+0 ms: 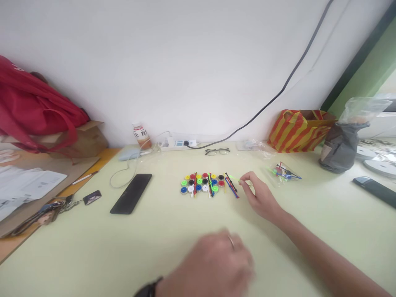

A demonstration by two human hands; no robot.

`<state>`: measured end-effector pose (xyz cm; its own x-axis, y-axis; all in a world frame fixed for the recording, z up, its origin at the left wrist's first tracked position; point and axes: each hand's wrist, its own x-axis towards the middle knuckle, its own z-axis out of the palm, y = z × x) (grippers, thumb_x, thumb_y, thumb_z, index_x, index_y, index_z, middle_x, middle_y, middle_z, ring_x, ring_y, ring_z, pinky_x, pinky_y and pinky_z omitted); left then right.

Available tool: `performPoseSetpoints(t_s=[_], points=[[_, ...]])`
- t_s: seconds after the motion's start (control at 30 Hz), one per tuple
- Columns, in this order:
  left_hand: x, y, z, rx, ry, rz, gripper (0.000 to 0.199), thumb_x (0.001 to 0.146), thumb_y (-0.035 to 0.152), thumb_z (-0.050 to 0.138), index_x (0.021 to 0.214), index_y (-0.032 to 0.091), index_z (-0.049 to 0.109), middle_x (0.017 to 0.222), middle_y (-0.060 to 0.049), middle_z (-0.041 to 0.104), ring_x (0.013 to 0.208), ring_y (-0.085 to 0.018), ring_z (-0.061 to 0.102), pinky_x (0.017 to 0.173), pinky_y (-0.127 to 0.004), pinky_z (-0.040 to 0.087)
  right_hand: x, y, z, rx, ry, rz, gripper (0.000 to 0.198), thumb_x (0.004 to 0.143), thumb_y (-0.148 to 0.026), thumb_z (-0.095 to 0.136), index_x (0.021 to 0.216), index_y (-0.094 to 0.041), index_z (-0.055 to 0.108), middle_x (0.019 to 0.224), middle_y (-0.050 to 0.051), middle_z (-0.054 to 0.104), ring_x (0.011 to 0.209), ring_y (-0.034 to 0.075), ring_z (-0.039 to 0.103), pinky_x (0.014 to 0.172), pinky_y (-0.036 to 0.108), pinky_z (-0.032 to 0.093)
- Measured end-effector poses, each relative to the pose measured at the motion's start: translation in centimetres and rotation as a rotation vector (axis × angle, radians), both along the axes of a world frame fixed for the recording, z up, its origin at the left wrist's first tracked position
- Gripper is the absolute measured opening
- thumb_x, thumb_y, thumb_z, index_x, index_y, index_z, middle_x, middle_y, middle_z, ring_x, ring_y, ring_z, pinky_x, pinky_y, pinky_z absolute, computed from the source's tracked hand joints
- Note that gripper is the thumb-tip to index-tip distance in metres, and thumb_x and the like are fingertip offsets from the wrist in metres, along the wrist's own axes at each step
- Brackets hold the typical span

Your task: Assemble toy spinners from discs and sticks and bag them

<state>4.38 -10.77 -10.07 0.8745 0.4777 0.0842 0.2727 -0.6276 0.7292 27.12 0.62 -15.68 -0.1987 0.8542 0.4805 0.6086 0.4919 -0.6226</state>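
My right hand (261, 197) is pinched closed on a thin light-green plastic stick (234, 177), at the right of a group of small parts. Smeared by motion, my left hand (216, 262) is low in front with a ring and a dark wristband; its fingers appear curled, but what they hold, if anything, cannot be made out. Small round coloured plastic discs (205, 188) stand in rows, blue, white, green, black, red and yellow. Thin coloured sticks lie over them, and a few more sticks (232, 186) lie just right of the rows.
A clear bag of parts (283, 173) lies right of my right hand. Farther back are eyeglasses (217, 152), a power strip (177, 144) and a bottle (142, 136). A black phone (131, 194) and keys (58, 208) lie left; a striped bag (300, 131) stands back right.
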Motion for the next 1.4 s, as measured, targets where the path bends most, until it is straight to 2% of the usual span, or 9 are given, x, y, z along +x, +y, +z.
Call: performPoseSetpoints(t_s=[0.07,0.1,0.17,0.27,0.43,0.7,0.87,1.03,1.4], points=[[-1.2,3.9,0.3,0.371,0.163,0.391,0.027,0.107,0.020,0.041,0.114,0.018,0.067,0.111,-0.013,0.069,0.111,-0.029,0.063,0.103,-0.047,0.050,0.1,-0.2,0.2,-0.130,-0.002,-0.070,0.017,0.109,-0.035,0.031,0.107,-0.026,0.044,0.078,0.000,0.056,0.067,0.021,0.055,0.065,0.034,0.045],[-1.5,5.7,0.2,0.534,0.235,0.463,0.027,0.106,0.019,0.042,0.117,0.015,0.066,0.116,-0.015,0.068,0.117,-0.031,0.060,0.106,-0.050,0.047,0.2,-0.3,0.3,-0.190,-0.026,-0.087,0.018,0.109,-0.037,0.030,0.108,-0.026,0.043,0.072,-0.003,0.052,0.062,0.020,0.052,0.062,0.033,0.042],[-1.7,8.5,-0.5,0.760,0.327,0.473,0.027,0.105,0.016,0.043,0.117,0.014,0.067,0.115,-0.015,0.068,0.118,-0.032,0.059,0.107,-0.050,0.044,0.2,-0.6,0.5,-0.277,-0.129,-0.102,0.017,0.106,-0.041,0.037,0.108,-0.026,0.046,0.064,-0.005,0.048,0.058,0.020,0.050,0.059,0.031,0.038],[-1.4,10.9,-2.1,0.874,0.407,0.511,0.023,0.102,0.016,0.049,0.114,0.012,0.068,0.118,-0.018,0.066,0.111,-0.034,0.058,0.100,-0.049,0.047,0.3,-0.9,0.5,-0.301,-0.345,-0.087,0.014,0.097,-0.038,0.055,0.101,-0.025,0.054,0.066,-0.003,0.055,0.064,0.021,0.055,0.060,0.031,0.036],[-0.9,11.7,-3.7,0.827,0.377,0.522,0.024,0.098,0.008,0.046,0.104,0.013,0.068,0.118,-0.019,0.064,0.109,-0.035,0.056,0.092,-0.050,0.050,0.2,-0.7,-0.6,-0.267,-0.414,-0.064,0.008,0.094,-0.032,0.058,0.094,-0.024,0.061,0.078,0.003,0.068,0.075,0.023,0.063,0.062,0.031,0.039],[-1.1,11.3,-2.9,0.752,0.265,0.511,0.016,0.100,0.014,0.049,0.106,0.015,0.064,0.113,-0.015,0.064,0.111,-0.033,0.053,0.099,-0.051,0.047,-1.4,0.3,-1.4,-0.210,-0.393,-0.149,0.017,0.099,-0.033,0.051,0.086,-0.025,0.057,0.075,0.001,0.069,0.070,0.022,0.062,0.061,0.031,0.038],[-1.7,9.9,-2.9,0.603,0.180,0.460,0.010,0.102,0.017,0.049,0.102,0.019,0.059,0.101,-0.008,0.064,0.101,-0.028,0.055,0.094,-0.046,0.047,-0.8,-0.1,-1.1,-0.213,-0.378,-0.148,0.010,0.096,-0.034,0.054,0.096,-0.025,0.061,0.075,0.000,0.069,0.071,0.022,0.063,0.061,0.031,0.038],[-1.4,8.7,-3.3,0.495,0.156,0.409,0.011,0.104,0.019,0.046,0.107,0.020,0.056,0.095,-0.007,0.062,0.101,-0.028,0.051,0.087,-0.042,0.047,-0.3,-0.1,-1.3,-0.208,-0.369,-0.180,0.018,0.096,-0.037,0.055,0.104,-0.025,0.065,0.078,0.003,0.070,0.074,0.024,0.065,0.062,0.031,0.041],[-2.2,9.1,-4.2,0.354,0.039,0.385,0.017,0.107,0.025,0.043,0.117,0.020,0.056,0.103,-0.010,0.067,0.111,-0.029,0.051,0.097,-0.046,0.047,-1.2,-0.5,-0.5,-0.220,-0.257,-0.056,0.026,0.100,-0.038,0.047,0.115,-0.024,0.063,0.073,0.000,0.064,0.067,0.021,0.060,0.064,0.032,0.042]])
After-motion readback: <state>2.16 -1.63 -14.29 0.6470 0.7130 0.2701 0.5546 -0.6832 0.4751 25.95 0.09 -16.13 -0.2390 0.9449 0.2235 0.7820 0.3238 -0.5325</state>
